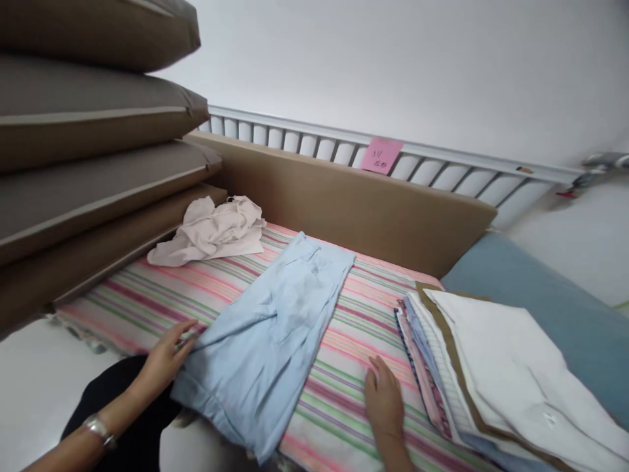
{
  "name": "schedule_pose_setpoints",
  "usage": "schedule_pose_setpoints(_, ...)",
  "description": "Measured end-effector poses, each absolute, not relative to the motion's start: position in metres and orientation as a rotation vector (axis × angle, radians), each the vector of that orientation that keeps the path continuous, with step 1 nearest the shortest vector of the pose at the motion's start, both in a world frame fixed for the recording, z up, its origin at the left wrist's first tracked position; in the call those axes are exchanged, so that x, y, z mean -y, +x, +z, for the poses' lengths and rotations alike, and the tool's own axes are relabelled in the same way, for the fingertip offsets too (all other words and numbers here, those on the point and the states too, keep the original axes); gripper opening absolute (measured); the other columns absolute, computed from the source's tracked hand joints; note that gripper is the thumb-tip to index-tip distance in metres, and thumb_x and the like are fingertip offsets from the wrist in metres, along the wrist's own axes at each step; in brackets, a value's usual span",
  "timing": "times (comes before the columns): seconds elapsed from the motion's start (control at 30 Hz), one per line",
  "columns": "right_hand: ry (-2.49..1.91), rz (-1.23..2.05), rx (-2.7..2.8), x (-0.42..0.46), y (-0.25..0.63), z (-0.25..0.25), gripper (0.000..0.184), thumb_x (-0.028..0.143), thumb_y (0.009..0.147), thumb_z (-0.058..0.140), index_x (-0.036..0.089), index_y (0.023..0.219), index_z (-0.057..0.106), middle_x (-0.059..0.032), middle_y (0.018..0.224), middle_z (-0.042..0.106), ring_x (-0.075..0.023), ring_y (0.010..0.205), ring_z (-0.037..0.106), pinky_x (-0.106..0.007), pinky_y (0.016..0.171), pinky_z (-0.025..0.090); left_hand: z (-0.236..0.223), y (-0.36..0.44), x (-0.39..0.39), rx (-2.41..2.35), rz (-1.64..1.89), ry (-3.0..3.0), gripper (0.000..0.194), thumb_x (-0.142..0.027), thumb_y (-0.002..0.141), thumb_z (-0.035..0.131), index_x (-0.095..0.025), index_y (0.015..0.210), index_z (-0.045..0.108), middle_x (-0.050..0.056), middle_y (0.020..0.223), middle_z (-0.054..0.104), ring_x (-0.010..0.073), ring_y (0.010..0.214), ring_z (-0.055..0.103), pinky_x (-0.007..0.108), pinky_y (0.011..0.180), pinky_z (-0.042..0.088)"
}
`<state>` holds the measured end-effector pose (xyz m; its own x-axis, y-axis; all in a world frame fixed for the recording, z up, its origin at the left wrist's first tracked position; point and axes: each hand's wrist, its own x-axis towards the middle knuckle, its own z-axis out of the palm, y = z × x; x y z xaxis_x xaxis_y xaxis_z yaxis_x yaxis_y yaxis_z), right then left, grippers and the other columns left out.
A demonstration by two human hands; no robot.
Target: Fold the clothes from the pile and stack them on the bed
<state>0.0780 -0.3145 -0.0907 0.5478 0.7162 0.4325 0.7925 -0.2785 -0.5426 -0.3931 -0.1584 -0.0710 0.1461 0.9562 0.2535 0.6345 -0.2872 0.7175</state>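
Note:
A light blue garment [275, 328] lies folded lengthwise across the striped mattress [354, 308]. My left hand [170, 354] rests on the garment's left edge near its lower end, fingers stretched out and touching the cloth. My right hand [383, 396] lies flat on the striped sheet, fingers extended, just right of the garment and left of a pile of folded clothes [491, 373]. Neither hand grips anything.
A crumpled pale pink cloth [216, 229] lies at the back left. Several grey-brown cushions [88, 144] are stacked at left. A tan headboard panel [354, 203] and white slatted rail with a pink note [381, 155] stand behind. A blue mattress [540, 301] lies at right.

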Motion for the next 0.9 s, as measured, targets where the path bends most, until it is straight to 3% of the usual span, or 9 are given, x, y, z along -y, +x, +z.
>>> schedule_pose_setpoints(0.1, -1.878, 0.258, 0.978, 0.317, 0.01, -0.066, 0.046, 0.046, 0.078, 0.043, 0.013, 0.103, 0.06, -0.0158, 0.109, 0.064, -0.0271, 0.102, 0.058, -0.042, 0.091, 0.044, -0.067, -0.419, 0.174, -1.553, 1.02, 2.087, 0.044, -0.045, 0.08, 0.049, -0.02, 0.115, 0.056, 0.01, 0.12, 0.061, 0.0271, 0.113, 0.055, 0.042, 0.096, 0.045)
schedule_pose_setpoints(0.17, -1.763, 0.672, 0.805, 0.315, -0.045, -0.056, 0.046, 0.049, 0.076, 0.05, 0.015, 0.106, 0.056, -0.0122, 0.1, 0.066, -0.0229, 0.083, 0.064, -0.035, 0.071, 0.051, -0.064, -0.432, 0.178, -1.567, 1.031, 2.095, 0.044, -0.044, 0.081, 0.046, -0.02, 0.116, 0.056, 0.009, 0.121, 0.06, 0.0264, 0.114, 0.055, 0.04, 0.095, 0.045)
schedule_pose_setpoints(0.23, -1.673, 0.996, 0.607, 0.311, -0.094, -0.053, 0.053, 0.051, 0.073, 0.055, 0.016, 0.112, 0.05, -0.0085, 0.088, 0.067, -0.0186, 0.061, 0.064, -0.029, 0.05, 0.048, -0.062, -0.441, 0.18, -1.571, 1.031, 2.095, 0.043, -0.043, 0.082, 0.044, -0.02, 0.116, 0.056, 0.009, 0.121, 0.061, 0.0256, 0.112, 0.056, 0.04, 0.095, 0.046)
schedule_pose_setpoints(0.33, -1.69, 1.238, 0.435, 0.299, -0.139, -0.056, 0.045, 0.049, 0.074, 0.056, 0.017, 0.106, 0.048, -0.0012, 0.068, 0.064, -0.0121, 0.041, 0.053, -0.022, 0.037, 0.037, -0.062, -0.447, 0.186, -1.571, 1.03, 2.118, 0.039, -0.04, 0.082, 0.044, -0.02, 0.112, 0.059, 0.008, 0.115, 0.064, 0.0245, 0.108, 0.058, 0.04, 0.097, 0.044)
schedule_pose_setpoints(0.43, -1.818, 1.24, 0.489, 0.286, -0.148, -0.054, 0.023, 0.041, 0.078, 0.052, 0.018, 0.083, 0.051, 0.004, 0.052, 0.056, -0.0073, 0.031, 0.04, -0.019, 0.032, 0.031, -0.066, -0.449, 0.191, -1.538, 1.041, 2.169, 0.035, -0.038, 0.083, 0.043, -0.02, 0.107, 0.062, 0.008, 0.111, 0.066, 0.0235, 0.105, 0.06, 0.039, 0.096, 0.045)
schedule_pose_setpoints(0.53, -1.875, 1.14, 0.586, 0.281, -0.138, -0.045, 0.021, 0.036, 0.078, 0.052, 0.02, 0.066, 0.047, 0.0068, 0.045, 0.05, -0.0054, 0.028, 0.034, -0.018, 0.031, 0.028, -0.069, -0.451, 0.193, -1.495, 1.065, 2.219, 0.034, -0.038, 0.084, 0.043, -0.019, 0.104, 0.063, 0.008, 0.108, 0.067, 0.0228, 0.104, 0.061, 0.037, 0.096, 0.045)
schedule_pose_setpoints(0.77, -2.004, 1.015, 0.687, 0.3, -0.13, -0.047, 0.025, 0.031, 0.077, 0.052, 0.021, 0.055, 0.044, 0.0073, 0.039, 0.046, -0.0067, 0.024, 0.031, -0.02, 0.028, 0.023, -0.074, -0.456, 0.193, -1.47, 1.072, 2.21, 0.033, -0.038, 0.085, 0.043, -0.019, 0.103, 0.064, 0.007, 0.107, 0.068, 0.0226, 0.102, 0.061, 0.036, 0.096, 0.045)
schedule_pose_setpoints(0.9, -2.031, 0.929, 0.76, 0.305, -0.136, -0.051, 0.024, 0.029, 0.08, 0.048, 0.02, 0.057, 0.046, 0.0061, 0.044, 0.05, -0.0076, 0.031, 0.037, -0.019, 0.031, 0.029, -0.071, -0.449, 0.198, -1.456, 1.008, 2.226, 0.03, -0.036, 0.086, 0.043, -0.02, 0.099, 0.065, 0.006, 0.104, 0.068, 0.0219, 0.1, 0.062, 0.035, 0.093, 0.046)
